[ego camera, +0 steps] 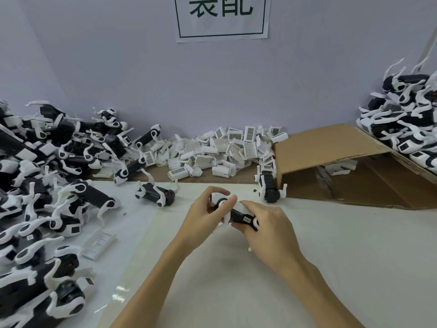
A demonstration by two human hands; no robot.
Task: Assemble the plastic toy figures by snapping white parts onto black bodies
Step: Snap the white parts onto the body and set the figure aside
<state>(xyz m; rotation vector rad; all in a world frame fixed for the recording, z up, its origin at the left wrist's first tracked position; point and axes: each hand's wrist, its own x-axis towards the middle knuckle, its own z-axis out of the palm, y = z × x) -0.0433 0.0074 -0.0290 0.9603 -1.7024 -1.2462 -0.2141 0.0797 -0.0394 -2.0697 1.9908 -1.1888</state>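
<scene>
— Between your two hands, above the middle of the white table (307, 256), how many figures did you hold?

— One. Your left hand (203, 216) curled its fingers round the front end of the toy figure (238, 215), thumb over a white round joint; your right hand (267, 229) gripped the black rear part from the side, fingers wrapped under it. Neither hand was spread wide.

— And loose ones close by?

— Two lay apart on the table just beyond your hands: one black-and-white figure (155, 194) to the left, another (270, 188) to the right, against the edge of the cardboard sheet (326, 147).

— The heaps?

— Three, too tangled for you to count pieces. You had a big pile of figures (47, 176) on the left, a pile of white parts (220, 150) against the back wall, some showing gridded labels, and a third pile of figures (406, 121) stacked on the raised cardboard at right. One flat white ribbed part (98, 243) lay alone beside the left pile.

— Anything on the wall?

— A paper sign (222, 17) with large characters, cut off at the top.
</scene>
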